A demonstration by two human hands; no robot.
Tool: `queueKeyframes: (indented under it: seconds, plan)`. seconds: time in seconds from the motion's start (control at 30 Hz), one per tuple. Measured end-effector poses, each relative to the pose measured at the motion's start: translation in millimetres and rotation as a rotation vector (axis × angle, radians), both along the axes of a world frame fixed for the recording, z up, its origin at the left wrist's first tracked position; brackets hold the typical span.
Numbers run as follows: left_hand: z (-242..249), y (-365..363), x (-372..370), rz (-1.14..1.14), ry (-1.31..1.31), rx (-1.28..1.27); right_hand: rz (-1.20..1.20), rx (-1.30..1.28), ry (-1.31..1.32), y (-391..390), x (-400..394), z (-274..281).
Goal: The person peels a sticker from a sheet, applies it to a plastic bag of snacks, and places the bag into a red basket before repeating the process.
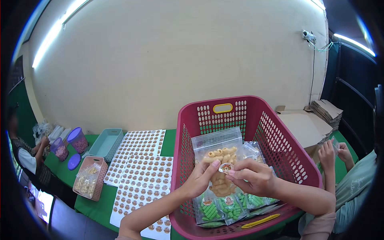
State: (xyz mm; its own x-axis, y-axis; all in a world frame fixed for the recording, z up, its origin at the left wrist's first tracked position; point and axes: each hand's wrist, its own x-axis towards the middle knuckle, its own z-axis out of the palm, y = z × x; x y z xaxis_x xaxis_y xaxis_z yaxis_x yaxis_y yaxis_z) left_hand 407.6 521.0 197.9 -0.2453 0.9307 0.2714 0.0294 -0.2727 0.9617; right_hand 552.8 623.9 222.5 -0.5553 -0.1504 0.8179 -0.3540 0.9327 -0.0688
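My left hand (202,177) grips a clear zip pouch (217,139) of pale, curved, tube-shaped snacks, its thumb on the pouch front. A round brown-and-white sticker (226,168) lies against the pouch between my two hands. My right hand (255,176) pinches the sticker's edge with thumb and forefinger. Both hands are above a maroon plastic basket (253,105). Inside it, below the pouch, lie several clear packets of green stick-shaped snacks (230,208) with round stickers on them.
Sticker sheets (140,176) cover the green table left of the basket. Beyond are a pink basket (100,186) of packets, a teal basket (116,134) and purple-lidded tubs (78,140). Stacked cardboard (326,114) lies at right. One person (344,192) works at right, another (26,154) at far left.
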Motion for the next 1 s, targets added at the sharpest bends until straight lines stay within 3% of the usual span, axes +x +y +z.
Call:
queueKeyframes:
  seconds: [0.27, 0.47, 0.63, 0.73, 0.87, 1.0]
  plan:
    - [0, 0, -3, -0.116, -0.002, 0.042, 0.002, -0.013, -0.035, -1, 0, 1]
    - [4, 0, 1, -0.079, -0.067, 0.093, 0.016, 0.022, -0.077, -2, 0, -2]
    - [4, 2, -3, -0.059, -0.073, 0.072, -0.089, 0.314, -0.189, -5, 0, 5]
    - [5, 4, -4, -0.049, -0.103, 0.083, -0.087, 0.352, -0.269, -4, 0, 5]
    - [-2, 7, -9, -0.026, -0.145, 0.085, -0.068, 0.345, -0.252, 0, 2, 8]
    - [3, 4, -6, -0.001, -0.112, 0.052, -0.16, 0.275, -0.069, 1, 4, 18]
